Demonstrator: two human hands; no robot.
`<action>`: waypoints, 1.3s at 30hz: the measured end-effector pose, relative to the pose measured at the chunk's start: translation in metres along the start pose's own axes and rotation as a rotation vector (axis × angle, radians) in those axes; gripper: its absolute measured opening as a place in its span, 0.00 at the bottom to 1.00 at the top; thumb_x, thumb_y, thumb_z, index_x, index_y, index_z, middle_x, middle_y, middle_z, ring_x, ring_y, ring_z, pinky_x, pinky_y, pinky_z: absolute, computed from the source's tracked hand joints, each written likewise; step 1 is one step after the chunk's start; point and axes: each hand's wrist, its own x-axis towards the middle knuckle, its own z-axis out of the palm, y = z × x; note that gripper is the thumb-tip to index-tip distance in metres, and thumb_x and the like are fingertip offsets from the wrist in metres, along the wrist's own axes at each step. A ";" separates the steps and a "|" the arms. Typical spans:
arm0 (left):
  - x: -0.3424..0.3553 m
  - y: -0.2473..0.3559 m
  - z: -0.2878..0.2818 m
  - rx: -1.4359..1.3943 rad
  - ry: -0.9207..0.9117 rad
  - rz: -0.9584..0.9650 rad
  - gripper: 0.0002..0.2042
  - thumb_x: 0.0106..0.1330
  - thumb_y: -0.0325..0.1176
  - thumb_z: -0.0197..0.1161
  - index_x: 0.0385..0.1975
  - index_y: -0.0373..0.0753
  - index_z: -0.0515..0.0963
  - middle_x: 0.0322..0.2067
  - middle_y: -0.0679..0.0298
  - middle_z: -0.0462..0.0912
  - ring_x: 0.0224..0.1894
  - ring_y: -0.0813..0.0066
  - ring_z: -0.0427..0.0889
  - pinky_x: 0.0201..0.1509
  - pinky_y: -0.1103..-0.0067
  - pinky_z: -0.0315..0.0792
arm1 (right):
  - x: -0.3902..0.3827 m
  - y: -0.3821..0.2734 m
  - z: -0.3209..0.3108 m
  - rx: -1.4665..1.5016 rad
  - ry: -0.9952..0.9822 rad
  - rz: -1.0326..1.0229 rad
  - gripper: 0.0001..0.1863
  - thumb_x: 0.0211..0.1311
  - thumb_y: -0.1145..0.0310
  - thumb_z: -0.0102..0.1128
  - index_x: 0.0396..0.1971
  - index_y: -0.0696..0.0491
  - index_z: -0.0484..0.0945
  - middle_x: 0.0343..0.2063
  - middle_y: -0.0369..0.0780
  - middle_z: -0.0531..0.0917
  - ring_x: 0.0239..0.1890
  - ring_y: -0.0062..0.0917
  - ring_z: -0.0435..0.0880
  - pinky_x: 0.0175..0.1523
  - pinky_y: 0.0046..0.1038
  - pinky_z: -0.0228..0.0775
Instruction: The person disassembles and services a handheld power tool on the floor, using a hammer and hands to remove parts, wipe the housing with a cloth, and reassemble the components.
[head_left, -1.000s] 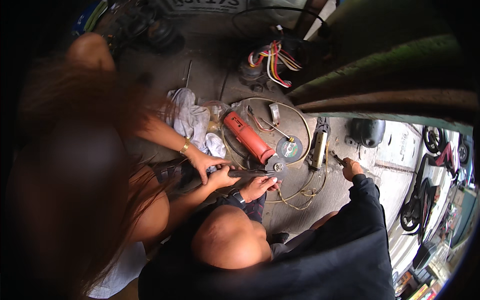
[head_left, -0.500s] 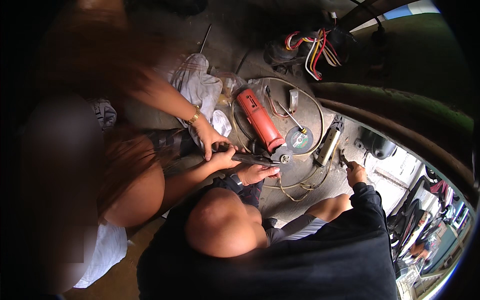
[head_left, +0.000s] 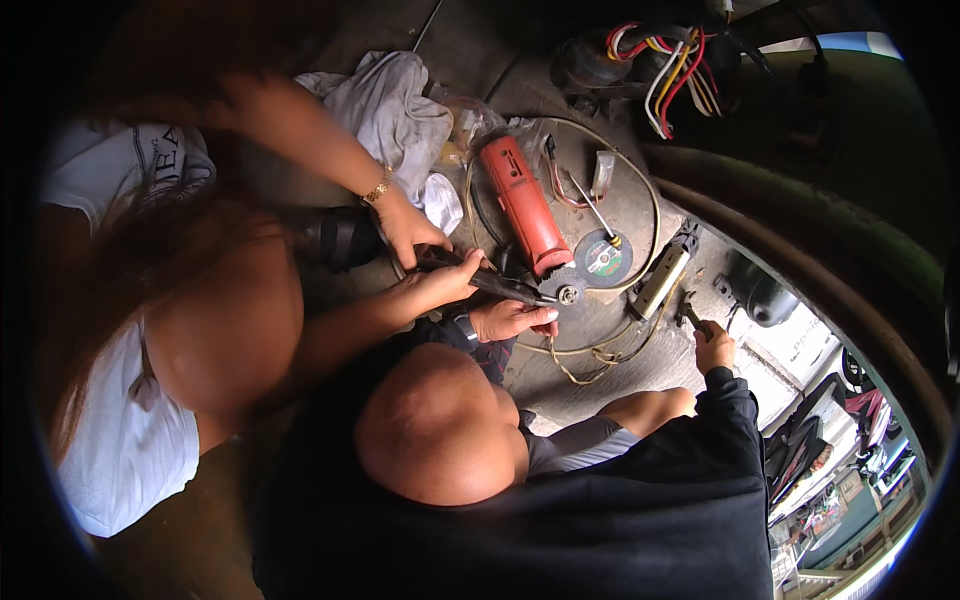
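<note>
My left hand (head_left: pixel 503 320), with a watch at the wrist, is closed beside the round grey disc (head_left: pixel 570 290) on a red angle grinder (head_left: pixel 524 205). Its thumb and fingertips come together at the disc's edge; what they hold is hidden. My right hand (head_left: pixel 714 350), off to the right, is wrapped round the handle of a small hammer (head_left: pixel 692 312). Both hands of a co-worker, one (head_left: pixel 405 230) with a gold bracelet at the wrist, grip a long dark tool (head_left: pixel 490 284), which looks like large pliers. Its tip meets the disc's centre near my left fingers.
A loose cutting disc (head_left: pixel 605 262) lies on the floor with a screwdriver (head_left: pixel 597 212) across it. Right of it is a power strip (head_left: pixel 660 283) amid looped cable. A grey-white cloth (head_left: pixel 395 115) and bundled coloured wires (head_left: pixel 680 80) lie farther back. A metal beam (head_left: pixel 780 215) bounds the right side.
The view has shifted a little. More of the hammer shows above my right hand. The co-worker leans back, and the dark tool stays at the disc. My left hand keeps its place by the disc.
</note>
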 end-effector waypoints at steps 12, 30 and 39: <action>-0.017 -0.001 0.003 0.032 0.006 0.025 0.17 0.77 0.43 0.51 0.50 0.36 0.79 0.35 0.65 0.85 0.35 0.75 0.82 0.42 0.79 0.76 | -0.006 -0.006 0.006 0.006 0.052 0.012 0.14 0.58 0.67 0.65 0.45 0.53 0.84 0.37 0.48 0.87 0.41 0.41 0.87 0.50 0.36 0.77; 0.097 -0.165 0.143 0.388 -0.610 -0.318 0.19 0.77 0.44 0.51 0.48 0.34 0.81 0.32 0.66 0.84 0.33 0.80 0.81 0.41 0.82 0.76 | -0.002 0.005 0.016 0.056 0.100 0.012 0.12 0.56 0.67 0.67 0.40 0.53 0.85 0.34 0.49 0.87 0.39 0.43 0.87 0.47 0.37 0.78; 0.153 -0.056 0.233 1.210 -0.657 0.680 0.10 0.65 0.31 0.57 0.42 0.38 0.82 0.37 0.57 0.84 0.42 0.58 0.83 0.50 0.67 0.76 | -0.010 0.007 0.025 0.048 0.180 0.071 0.11 0.55 0.65 0.67 0.37 0.51 0.86 0.32 0.51 0.86 0.38 0.46 0.86 0.47 0.41 0.77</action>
